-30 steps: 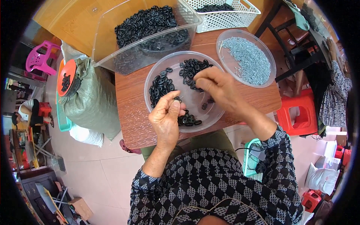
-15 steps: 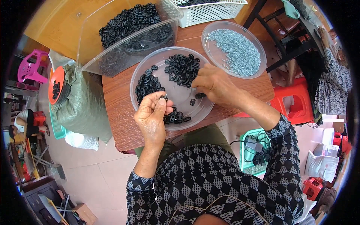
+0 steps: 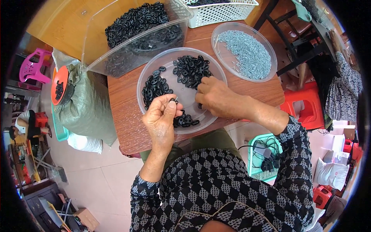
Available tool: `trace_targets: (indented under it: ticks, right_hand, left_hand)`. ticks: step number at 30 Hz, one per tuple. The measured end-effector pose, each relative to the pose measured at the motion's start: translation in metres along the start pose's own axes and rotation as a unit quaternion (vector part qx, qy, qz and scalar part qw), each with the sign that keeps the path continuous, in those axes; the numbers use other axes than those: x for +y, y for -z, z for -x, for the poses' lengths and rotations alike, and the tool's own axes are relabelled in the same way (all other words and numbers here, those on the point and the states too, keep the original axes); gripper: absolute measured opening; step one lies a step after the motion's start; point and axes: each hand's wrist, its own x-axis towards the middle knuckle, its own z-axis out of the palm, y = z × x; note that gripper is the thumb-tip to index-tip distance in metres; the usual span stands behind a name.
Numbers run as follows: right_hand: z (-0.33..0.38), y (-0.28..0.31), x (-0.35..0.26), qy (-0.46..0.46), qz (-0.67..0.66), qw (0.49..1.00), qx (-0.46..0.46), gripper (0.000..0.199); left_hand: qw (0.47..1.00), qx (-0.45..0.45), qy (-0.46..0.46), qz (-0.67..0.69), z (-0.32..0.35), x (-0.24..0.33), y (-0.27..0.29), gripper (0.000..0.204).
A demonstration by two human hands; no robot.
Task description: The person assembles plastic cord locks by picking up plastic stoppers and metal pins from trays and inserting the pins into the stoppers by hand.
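Note:
In my left hand (image 3: 160,121), thumb and fingers pinch a small black oval piece with holes (image 3: 173,101); a silvery tip shows at it. My right hand (image 3: 221,98) is low over the right side of a round clear plastic tub (image 3: 143,70), its fingers curled down and their tips hidden. Whatever those fingers hold is out of sight. Inside the tub lie a far heap of black oval pieces (image 3: 191,70), a left heap (image 3: 155,89) and a near heap (image 3: 186,120). Beyond my right hand, a round shallow dish (image 3: 273,58) carries many silvery screws (image 3: 250,54).
A large clear bin (image 3: 92,46) full of similar black pieces stands at the far left of the wooden table (image 3: 123,127). Behind it is a white perforated basket (image 3: 220,14). A green sack (image 3: 91,108) stands left, a red stool (image 3: 305,106) right.
My right hand has come nearer and slightly lower over the tub's right side, covering loose black pieces there. My left hand keeps its pinch. The whole view has shifted slightly.

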Motion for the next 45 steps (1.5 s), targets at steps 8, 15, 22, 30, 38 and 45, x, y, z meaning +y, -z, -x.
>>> trace_targets:
  ticks: [8, 15, 22, 30, 38, 45]
  right_hand:
    - [0.0, 0.003, -0.001, -0.005, -0.01, 0.999, -0.032, 0.009]
    - [-0.003, -0.001, 0.011, -0.07, -0.015, 0.996, 0.049, 0.007]
    - [-0.031, -0.003, 0.016, -0.053, 0.064, 0.984, 0.156, 0.011]
    - [-0.05, -0.008, 0.023, 0.022, 0.173, 0.983, 0.065, 0.012]
    - [-0.051, -0.003, 0.028, 0.021, 0.127, 0.99, 0.056, 0.01]
    - [-0.039, -0.001, 0.018, 0.01, 0.079, 0.992, 0.098, 0.009]
  left_hand:
    - [1.0, -0.018, 0.016, 0.006, 0.002, 0.0, 0.002, 0.014]
    - [1.0, 0.001, -0.019, 0.01, 0.003, -0.002, 0.0, 0.015]
    - [1.0, 0.01, -0.027, 0.006, 0.006, 0.003, -0.001, 0.015]
    - [0.999, 0.031, -0.027, 0.022, 0.008, 0.003, -0.004, 0.015]
    - [0.999, 0.025, -0.036, 0.022, 0.007, 0.001, -0.005, 0.015]
    - [0.999, 0.027, -0.036, 0.027, 0.008, 0.004, -0.005, 0.014]
